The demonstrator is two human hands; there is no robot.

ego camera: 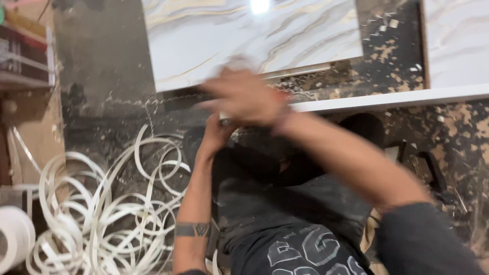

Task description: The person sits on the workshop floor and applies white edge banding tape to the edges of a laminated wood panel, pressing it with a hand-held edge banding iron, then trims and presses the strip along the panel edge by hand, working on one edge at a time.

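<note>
Sawdust and chips are littering the dark workshop floor (417, 127), and a marble-patterned laminate panel (244, 40) is lying just above the person's two hands, its long axis running left to right with its near edge meeting them. The right hand (244, 97) is sweeping across that edge, so blurred that I cannot tell how far its fingers are spread or whether it is gripping anything. The left hand (216, 133) is sitting directly beneath it, fingers curled up around something small and hidden at the panel's lower edge; both are equally close to the panel. The panel is glossy, white with grey and gold veins. Loose coils of white edge banding (102, 203) are lying well off to the left hand's side.
</note>
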